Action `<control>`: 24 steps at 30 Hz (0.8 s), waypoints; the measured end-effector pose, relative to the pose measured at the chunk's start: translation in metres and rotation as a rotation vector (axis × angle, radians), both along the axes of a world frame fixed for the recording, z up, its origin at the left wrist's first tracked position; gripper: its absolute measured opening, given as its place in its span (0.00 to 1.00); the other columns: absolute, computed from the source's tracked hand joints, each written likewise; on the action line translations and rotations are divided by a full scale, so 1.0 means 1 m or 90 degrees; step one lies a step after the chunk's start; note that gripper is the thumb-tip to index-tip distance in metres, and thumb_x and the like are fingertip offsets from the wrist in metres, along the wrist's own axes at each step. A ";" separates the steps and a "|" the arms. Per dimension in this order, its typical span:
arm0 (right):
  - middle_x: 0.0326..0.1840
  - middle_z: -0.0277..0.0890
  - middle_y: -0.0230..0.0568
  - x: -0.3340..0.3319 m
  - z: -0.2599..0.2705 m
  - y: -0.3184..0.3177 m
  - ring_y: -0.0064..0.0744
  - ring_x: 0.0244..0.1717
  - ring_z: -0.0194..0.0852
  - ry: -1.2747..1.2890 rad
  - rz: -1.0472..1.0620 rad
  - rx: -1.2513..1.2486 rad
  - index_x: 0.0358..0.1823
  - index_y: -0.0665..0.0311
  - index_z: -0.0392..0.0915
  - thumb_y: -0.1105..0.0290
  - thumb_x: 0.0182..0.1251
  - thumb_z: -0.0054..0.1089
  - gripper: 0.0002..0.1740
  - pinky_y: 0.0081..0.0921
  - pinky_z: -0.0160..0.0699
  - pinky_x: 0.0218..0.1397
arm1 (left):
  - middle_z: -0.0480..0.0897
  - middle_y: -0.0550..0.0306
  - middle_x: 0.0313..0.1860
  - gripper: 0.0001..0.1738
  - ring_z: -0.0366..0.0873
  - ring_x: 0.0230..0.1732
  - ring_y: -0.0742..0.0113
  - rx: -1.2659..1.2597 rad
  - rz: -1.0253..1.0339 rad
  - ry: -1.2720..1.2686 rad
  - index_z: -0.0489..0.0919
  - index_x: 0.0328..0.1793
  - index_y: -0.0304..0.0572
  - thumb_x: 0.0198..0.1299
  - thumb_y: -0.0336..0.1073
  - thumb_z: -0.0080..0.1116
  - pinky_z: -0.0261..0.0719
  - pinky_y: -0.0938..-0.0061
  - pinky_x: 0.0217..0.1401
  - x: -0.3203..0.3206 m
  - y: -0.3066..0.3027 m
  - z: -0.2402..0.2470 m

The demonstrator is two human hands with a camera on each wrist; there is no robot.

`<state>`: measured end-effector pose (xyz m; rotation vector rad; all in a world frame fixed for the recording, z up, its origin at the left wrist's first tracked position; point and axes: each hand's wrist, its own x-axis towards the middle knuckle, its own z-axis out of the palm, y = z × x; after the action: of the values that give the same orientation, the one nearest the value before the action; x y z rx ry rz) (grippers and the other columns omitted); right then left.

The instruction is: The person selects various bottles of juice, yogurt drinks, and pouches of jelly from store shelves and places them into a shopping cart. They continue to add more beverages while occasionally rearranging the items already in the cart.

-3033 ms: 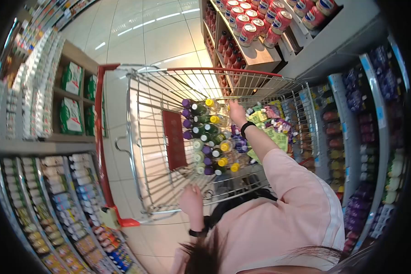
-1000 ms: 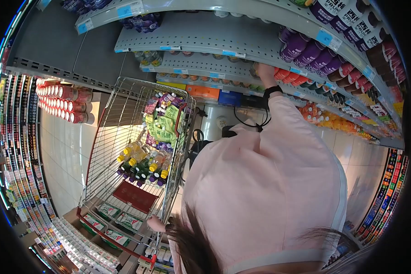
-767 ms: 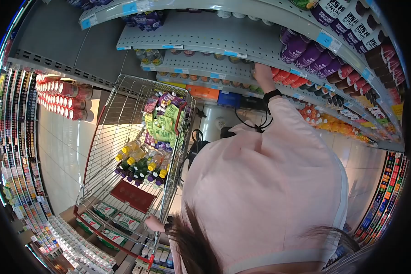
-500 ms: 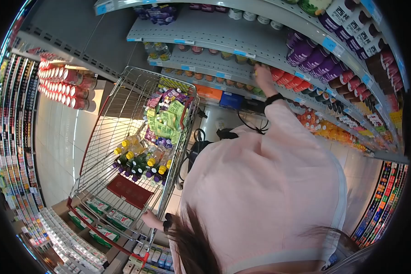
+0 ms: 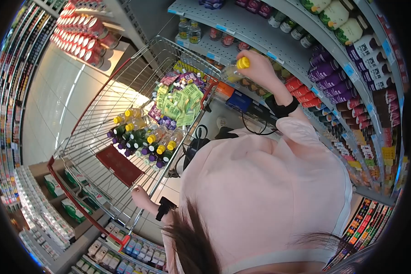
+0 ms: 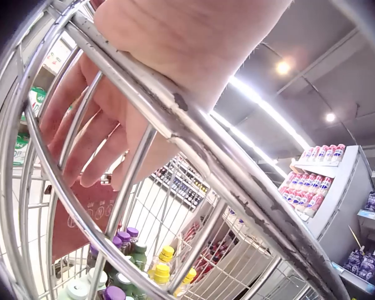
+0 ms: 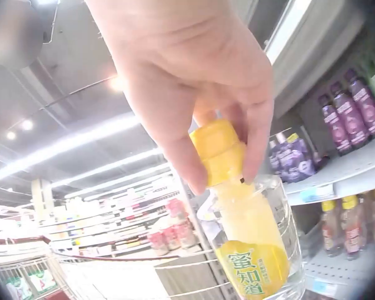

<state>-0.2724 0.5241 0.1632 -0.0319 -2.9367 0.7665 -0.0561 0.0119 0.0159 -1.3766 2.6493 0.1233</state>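
My right hand (image 5: 259, 69) pinches a clear drink bottle (image 7: 255, 250) by its yellow cap (image 7: 217, 149). Yellow fills the lower part of its label. In the head view the bottle is tilted between the shelf and the cart's far corner. My left hand (image 5: 142, 198) rests over the metal side rail of the shopping cart (image 6: 237, 199), fingers hanging loosely inside the wire. Inside the cart lie green snack-like packs (image 5: 176, 102), purple packs beside them, and several bottles with yellow, purple and white caps (image 5: 148, 141).
Store shelves (image 5: 242, 32) with several purple bottles (image 5: 329, 75) and red-capped bottles (image 5: 301, 89) run along the right. Stacked pink-red cans (image 5: 84, 41) stand on a display beyond the cart. Milk-carton-like packs fill a low shelf (image 5: 123, 246) at the lower left.
My right hand has left the cart, reached into the shelf and come back out toward the cart with the yellow-capped bottle. My left hand has come to rest on the cart rail.
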 end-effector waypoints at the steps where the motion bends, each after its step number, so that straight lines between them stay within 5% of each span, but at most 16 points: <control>1: 0.39 0.75 0.41 -0.007 0.007 -0.015 0.45 0.41 0.74 0.018 0.030 -0.002 0.40 0.57 0.73 0.65 0.43 0.64 0.19 0.37 0.71 0.42 | 0.82 0.48 0.33 0.18 0.79 0.36 0.48 0.009 -0.004 0.004 0.82 0.37 0.43 0.54 0.49 0.53 0.77 0.58 0.37 0.002 -0.002 -0.003; 6: 0.39 0.74 0.43 -0.050 0.008 -0.097 0.45 0.42 0.74 0.032 0.153 0.004 0.42 0.59 0.74 0.68 0.44 0.63 0.20 0.36 0.71 0.44 | 0.82 0.50 0.29 0.18 0.79 0.31 0.50 0.006 -0.019 0.046 0.81 0.35 0.44 0.56 0.50 0.50 0.76 0.60 0.33 0.003 -0.002 -0.003; 11: 0.36 0.74 0.46 -0.089 -0.045 -0.195 0.47 0.41 0.74 0.037 0.328 0.054 0.39 0.61 0.74 0.70 0.44 0.60 0.16 0.37 0.72 0.45 | 0.82 0.53 0.28 0.16 0.80 0.29 0.53 0.038 0.006 0.069 0.81 0.36 0.46 0.57 0.48 0.50 0.76 0.62 0.31 -0.001 0.004 0.011; 17: 0.40 0.74 0.47 -0.102 -0.161 -0.302 0.48 0.43 0.73 -0.069 0.482 0.104 0.41 0.62 0.73 0.71 0.46 0.62 0.18 0.38 0.72 0.44 | 0.82 0.54 0.31 0.14 0.79 0.30 0.53 0.064 0.004 0.113 0.81 0.36 0.46 0.57 0.46 0.51 0.76 0.62 0.30 0.002 -0.001 0.007; 24: 0.33 0.72 0.50 -0.063 -0.278 -0.397 0.49 0.38 0.74 -0.002 0.589 0.129 0.34 0.65 0.70 0.76 0.48 0.54 0.09 0.40 0.74 0.39 | 0.80 0.54 0.29 0.13 0.79 0.28 0.55 0.067 -0.021 0.123 0.78 0.34 0.46 0.57 0.46 0.50 0.75 0.63 0.27 0.004 -0.003 0.005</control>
<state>-0.3349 0.1275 -0.1150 1.3973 -2.9153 0.5054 -0.0526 0.0085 0.0210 -1.3507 2.7720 0.4043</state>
